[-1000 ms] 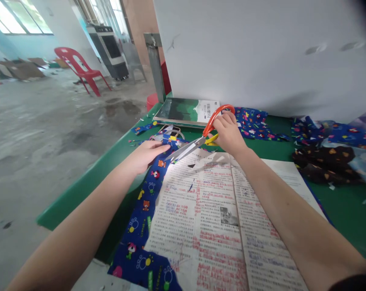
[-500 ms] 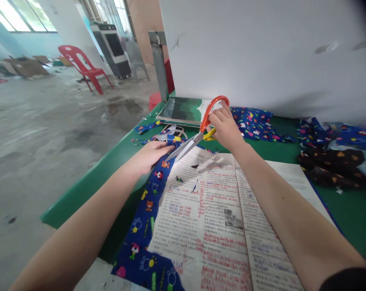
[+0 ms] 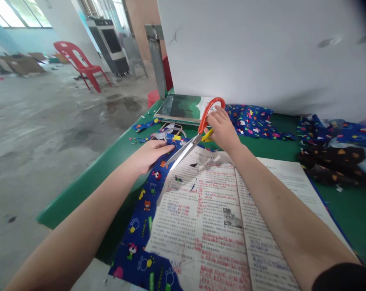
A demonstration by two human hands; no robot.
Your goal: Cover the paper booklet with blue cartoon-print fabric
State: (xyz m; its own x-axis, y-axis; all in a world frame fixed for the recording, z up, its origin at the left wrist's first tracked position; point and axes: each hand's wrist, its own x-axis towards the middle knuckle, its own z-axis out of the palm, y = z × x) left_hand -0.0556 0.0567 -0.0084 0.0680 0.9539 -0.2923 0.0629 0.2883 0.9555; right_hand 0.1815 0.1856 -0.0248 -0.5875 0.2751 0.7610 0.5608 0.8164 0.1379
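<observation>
My right hand grips a pair of scissors with one orange and one yellow handle loop. Their blades are slightly apart and point down-left, over the border between a blue cartoon-print cloth and a printed paper sheet. At the cloth's upper left edge, my left hand pinches the fabric between thumb and fingers, just left of the blades. The paper lies on top of the cloth, leaving a blue strip showing along its left side. Red and blue handwriting marks the sheet, and small dark scraps lie on it.
The green table has its left edge close to my left forearm. Behind my hands lie a green book, a clear ring-shaped item and blue cloth offcuts. A dark brown cloth is heaped at right. A white panel rises behind.
The scissors and my right hand have shifted slightly left, with the blade tips a little lower. My left hand keeps its pinch on the cloth. The whole view has tilted slightly.
</observation>
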